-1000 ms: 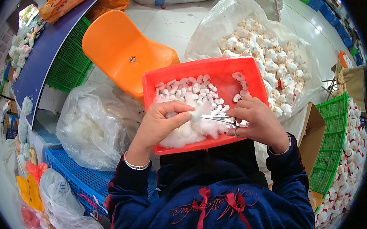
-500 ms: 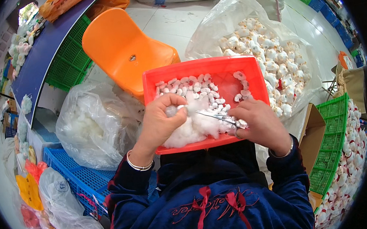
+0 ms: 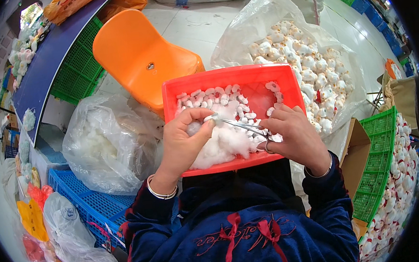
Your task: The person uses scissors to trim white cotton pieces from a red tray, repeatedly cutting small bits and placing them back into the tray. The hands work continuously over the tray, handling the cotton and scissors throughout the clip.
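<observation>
A red plastic tray rests in front of me, holding many small white stuffed pieces and a loose clump of white fibre stuffing. Over its left side, my left hand pinches one small white fabric piece between thumb and forefinger. My right hand grips scissor-handled metal forceps, fingers at the ring handles. The tool points left, and its tip meets the fabric piece; whether it goes inside I cannot tell. A few white pieces lie along the tray's right side, partly behind my right hand.
An orange chair stands beyond the tray. Left is a clear bag of white stuffing above a blue crate. On the right are a large bag of white stuffed pieces, a cardboard box and a green crate.
The forceps tip has moved up from the stuffing to the fabric piece at my left fingers. My right hand has shifted slightly right and turned; my left hand stays nearly in place.
</observation>
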The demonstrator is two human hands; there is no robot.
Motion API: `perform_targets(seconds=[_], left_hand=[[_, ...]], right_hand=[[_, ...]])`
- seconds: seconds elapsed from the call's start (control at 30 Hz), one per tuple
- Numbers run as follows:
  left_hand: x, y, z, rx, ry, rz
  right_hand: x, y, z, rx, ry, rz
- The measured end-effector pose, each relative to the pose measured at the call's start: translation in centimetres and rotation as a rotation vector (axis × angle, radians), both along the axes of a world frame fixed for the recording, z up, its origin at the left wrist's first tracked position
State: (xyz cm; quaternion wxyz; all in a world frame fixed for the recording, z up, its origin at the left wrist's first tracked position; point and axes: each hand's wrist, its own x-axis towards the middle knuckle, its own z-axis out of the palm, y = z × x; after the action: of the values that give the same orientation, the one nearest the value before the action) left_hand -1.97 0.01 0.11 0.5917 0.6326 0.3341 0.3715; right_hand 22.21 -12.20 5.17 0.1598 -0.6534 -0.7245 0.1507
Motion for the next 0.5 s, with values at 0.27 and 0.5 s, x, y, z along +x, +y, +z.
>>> perform_targets(seconds=[0.27,0.5], left_hand=[[-0.5,1.4,-0.7,-0.330,-0.051,-0.155],[-2.1,3.4,0.6,-0.320,0.181,-0.458]], right_hand=[[-0.3,0.3,-0.5,0.032,0.027,0.060],[0.4,0.2,-1.0,0.008,0.044,0.128]])
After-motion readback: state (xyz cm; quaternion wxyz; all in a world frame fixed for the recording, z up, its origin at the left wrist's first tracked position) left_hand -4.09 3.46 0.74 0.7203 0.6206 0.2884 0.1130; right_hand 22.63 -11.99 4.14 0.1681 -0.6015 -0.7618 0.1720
